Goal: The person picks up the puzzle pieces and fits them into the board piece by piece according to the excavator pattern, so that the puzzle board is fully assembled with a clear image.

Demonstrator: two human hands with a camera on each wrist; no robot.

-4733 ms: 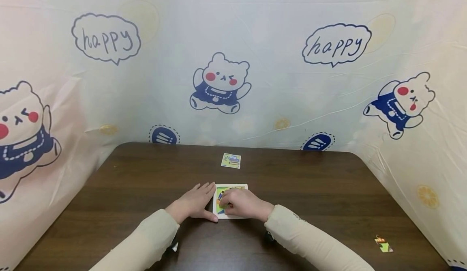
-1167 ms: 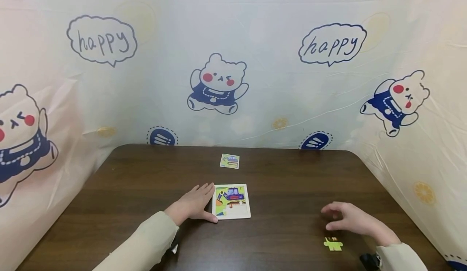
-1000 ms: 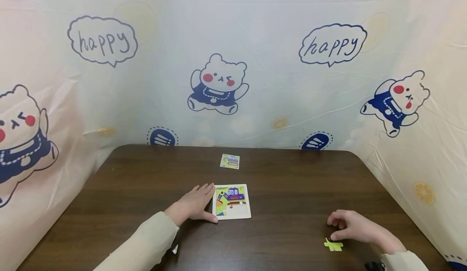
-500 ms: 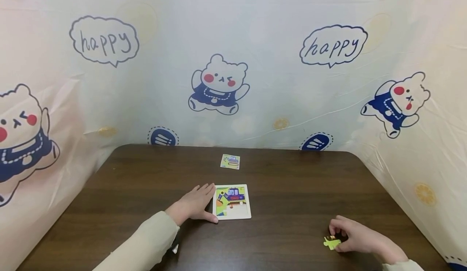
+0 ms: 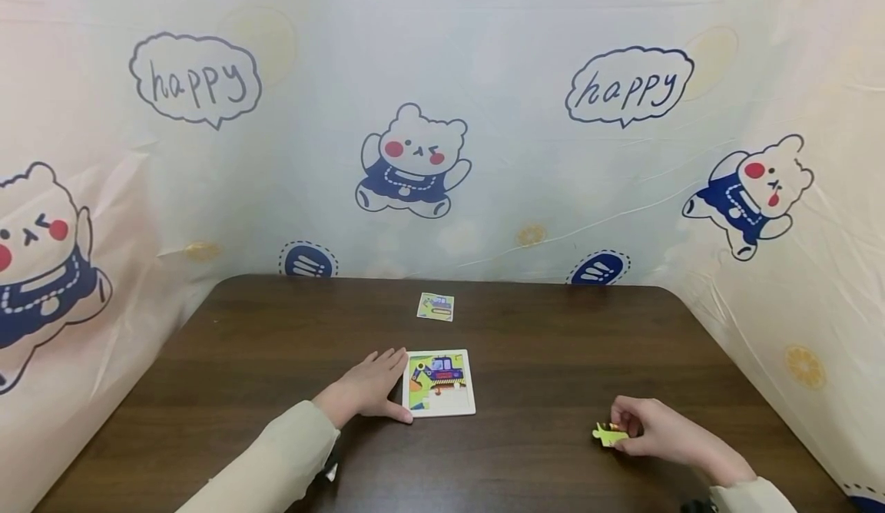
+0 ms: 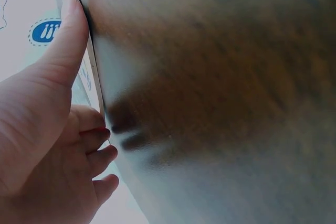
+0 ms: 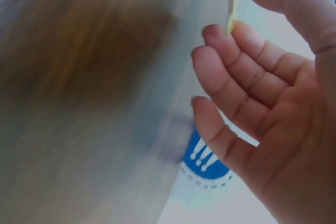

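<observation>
My right hand [image 5: 660,432] pinches a lime-green puzzle piece [image 5: 608,438] between thumb and fingers over the right part of the table. In the right wrist view only a thin yellow-green edge of the piece [image 7: 232,17] shows by the fingertips. My left hand [image 5: 366,390] lies with straight fingers along the left edge of a white-framed puzzle board [image 5: 472,402], the thumb at its near corner. The board carries a picture of a blue digger on green; its lower right part is bare white. In the left wrist view the left hand [image 6: 58,129] has its fingers extended.
Behind the board a small picture card [image 5: 436,307] with a similar digger lies on the dark wooden table [image 5: 276,329]. A pale curtain [image 5: 512,167] printed with bears and the word "happy" stands around the table's back and sides.
My right hand went from the board to the piece at the right, took hold of it, and has moved it slightly left and away from me. The left hand stays at the board.
</observation>
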